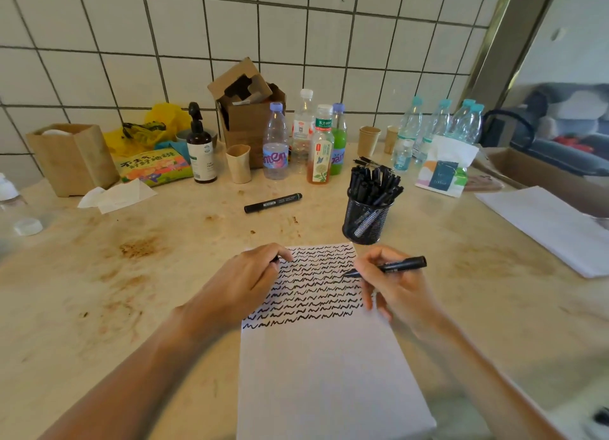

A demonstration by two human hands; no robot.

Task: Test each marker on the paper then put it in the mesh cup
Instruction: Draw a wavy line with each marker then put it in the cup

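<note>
Black marker (392, 266) pinched in right hand (395, 288), tip on paper (323, 357) w/ squiggles; left hand (245, 283) beside it grips small dark cap (275, 259); mesh cup (365, 220) just behind paper.

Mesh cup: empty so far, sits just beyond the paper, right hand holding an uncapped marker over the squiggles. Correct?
Not quite. The head view shows the mesh cup already packed with black markers, not empty. The rest holds: it sits just beyond the paper, and the right hand holds an uncapped marker over the squiggles.
</note>
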